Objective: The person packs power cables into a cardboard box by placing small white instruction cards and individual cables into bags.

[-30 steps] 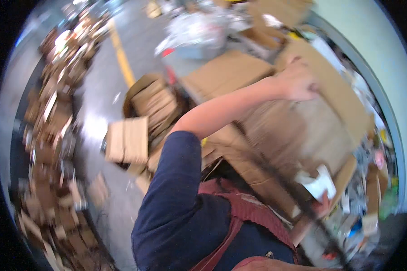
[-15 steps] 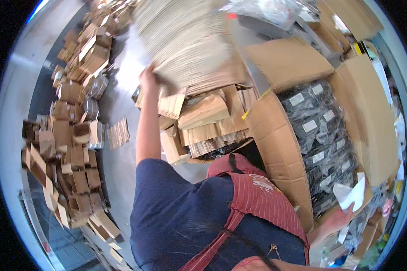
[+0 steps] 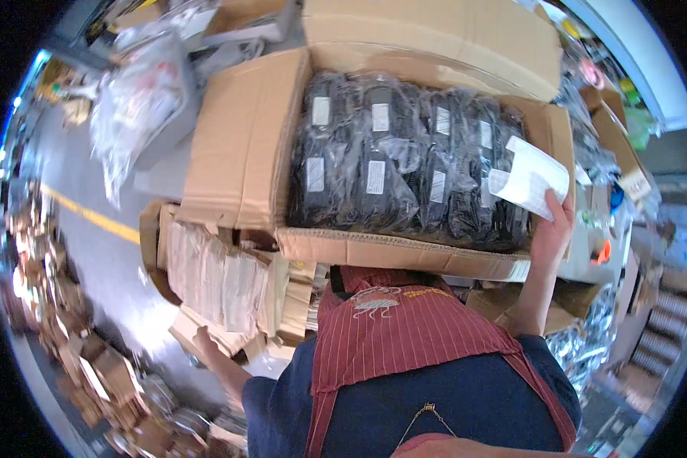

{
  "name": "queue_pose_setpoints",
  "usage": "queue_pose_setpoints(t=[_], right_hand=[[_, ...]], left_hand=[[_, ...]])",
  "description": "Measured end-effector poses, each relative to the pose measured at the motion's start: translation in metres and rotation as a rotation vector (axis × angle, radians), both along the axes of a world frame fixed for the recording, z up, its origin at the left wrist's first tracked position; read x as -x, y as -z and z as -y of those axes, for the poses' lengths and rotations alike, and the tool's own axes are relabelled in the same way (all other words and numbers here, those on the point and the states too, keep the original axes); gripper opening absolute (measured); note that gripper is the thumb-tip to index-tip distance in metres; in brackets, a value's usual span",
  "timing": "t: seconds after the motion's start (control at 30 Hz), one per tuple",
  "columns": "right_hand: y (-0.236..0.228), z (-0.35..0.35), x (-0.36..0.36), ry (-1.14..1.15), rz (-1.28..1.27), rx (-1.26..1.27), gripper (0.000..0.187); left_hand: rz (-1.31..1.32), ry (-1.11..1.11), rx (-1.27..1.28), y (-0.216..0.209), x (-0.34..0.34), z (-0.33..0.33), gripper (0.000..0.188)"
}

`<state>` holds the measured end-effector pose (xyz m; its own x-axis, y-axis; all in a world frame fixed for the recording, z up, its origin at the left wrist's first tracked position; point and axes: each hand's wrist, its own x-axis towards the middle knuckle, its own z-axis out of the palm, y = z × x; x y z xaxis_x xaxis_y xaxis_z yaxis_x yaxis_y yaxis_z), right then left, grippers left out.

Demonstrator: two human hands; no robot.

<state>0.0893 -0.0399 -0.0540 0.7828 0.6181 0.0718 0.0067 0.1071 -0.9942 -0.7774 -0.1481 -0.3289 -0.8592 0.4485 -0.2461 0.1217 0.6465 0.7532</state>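
Observation:
My right hand point(image 3: 559, 220) is closed on a curled white paper sheet with label-like panels point(image 3: 540, 177), above the right end of a large open cardboard box point(image 3: 240, 145). In that box lie rows of black items point(image 3: 374, 145) wrapped in clear plastic, several bearing white labels. My left hand point(image 3: 204, 342) is low on the left, beside a stack of flat cardboard sheets point(image 3: 214, 278) standing in another carton. Its fingers are small and blurred, so whether they grip the cardboard there is unclear.
A clear plastic bag point(image 3: 141, 103) rests on a grey surface at the upper left. Empty cartons point(image 3: 103, 366) are heaped along the lower left, past the floor's yellow line point(image 3: 91, 214). Another open carton point(image 3: 504, 305) sits beneath my right forearm, near silvery plastic wrapping point(image 3: 576, 343).
My view has swung right, bringing the box of black items to the centre. My left hand, previously at the edge of the cardboard stack, is now lower. The right still holds the paper.

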Motion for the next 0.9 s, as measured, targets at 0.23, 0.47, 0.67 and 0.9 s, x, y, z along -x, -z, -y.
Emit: queue_pose_setpoints(t=[0.23, 0.47, 0.67, 0.9], right_hand=[[-0.004, 0.004, 0.043, -0.022, -0.051, -0.002, 0.038], [-0.001, -0.003, 0.081, -0.242, -0.078, -0.069, 0.029], [-0.009, -0.006, 0.068, -0.502, 0.438, -0.120, 0.025], [-0.010, 0.013, 0.045, -0.407, 0.476, -0.018, 0.021]], left_hand=[[-0.270, 0.271, -0.672, -0.217, -0.212, -0.261, 0.035], [0.070, 1.316, -0.642, -0.283, -0.434, -0.319, 0.029], [0.381, 2.086, -0.541, -0.310, -0.576, -0.290, 0.065], [0.605, 2.208, -0.526, -0.323, -0.638, -0.284, 0.030]])
